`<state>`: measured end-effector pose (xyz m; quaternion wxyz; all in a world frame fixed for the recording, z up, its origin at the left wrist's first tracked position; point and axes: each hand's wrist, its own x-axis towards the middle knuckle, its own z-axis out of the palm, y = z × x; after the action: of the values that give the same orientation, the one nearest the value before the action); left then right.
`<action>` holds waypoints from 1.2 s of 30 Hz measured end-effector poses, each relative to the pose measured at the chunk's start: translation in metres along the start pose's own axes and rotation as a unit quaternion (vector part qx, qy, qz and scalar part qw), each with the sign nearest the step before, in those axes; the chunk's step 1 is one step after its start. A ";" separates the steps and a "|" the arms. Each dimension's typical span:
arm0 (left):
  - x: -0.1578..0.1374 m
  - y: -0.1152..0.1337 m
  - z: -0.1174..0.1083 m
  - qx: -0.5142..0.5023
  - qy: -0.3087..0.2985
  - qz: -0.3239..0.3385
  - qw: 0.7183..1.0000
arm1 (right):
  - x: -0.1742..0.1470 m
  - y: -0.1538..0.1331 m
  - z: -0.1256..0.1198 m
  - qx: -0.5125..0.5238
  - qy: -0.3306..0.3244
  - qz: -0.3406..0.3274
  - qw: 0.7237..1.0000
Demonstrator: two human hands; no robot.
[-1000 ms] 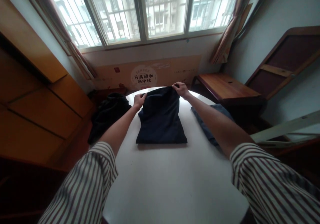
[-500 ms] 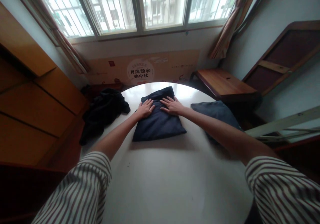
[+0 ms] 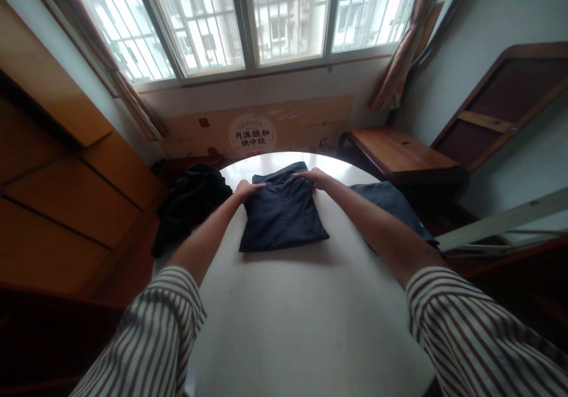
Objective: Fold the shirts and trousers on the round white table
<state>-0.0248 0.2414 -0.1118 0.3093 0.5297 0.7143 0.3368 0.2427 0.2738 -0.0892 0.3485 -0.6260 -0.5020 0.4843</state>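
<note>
A folded dark navy garment [image 3: 284,219] lies on the white table [image 3: 275,314], its wide edge towards me and its narrower end towards the window. My left hand [image 3: 247,190] grips its far left edge, thumb on top and the other fingers hidden at the side or underneath. At the far right edge my right hand [image 3: 316,178] holds the cloth in the same way, thumb pointing inward over the top. The far part of the garment shows slight creases between the two thumbs.
Crumpled black clothing [image 3: 190,202] lies at the table's left edge. To the right is another folded dark grey-blue garment [image 3: 390,205], partly behind my right forearm. Beyond the table stand a wooden bench [image 3: 399,151] and a barred window [image 3: 284,18].
Both hands have gone from lying flat on top of the garment to its left and right edges, moving apart and gripping it. The garment's far end looks flatter.
</note>
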 end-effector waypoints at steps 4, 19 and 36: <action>0.000 0.003 -0.001 -0.043 -0.038 -0.026 0.998 | -0.004 -0.003 0.009 0.041 -0.029 0.013 0.999; -0.016 -0.012 -0.022 -0.111 -0.130 -0.040 0.985 | -0.022 0.004 -0.006 0.094 -0.130 0.026 0.987; -0.086 -0.025 -0.041 0.128 -0.013 -0.049 0.990 | -0.080 0.021 -0.012 -0.015 -0.183 0.103 0.978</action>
<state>-0.0499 0.1462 -0.1012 0.2645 0.5334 0.7727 0.2200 0.2581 0.1919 -0.0851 0.1893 -0.5806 -0.4971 0.6165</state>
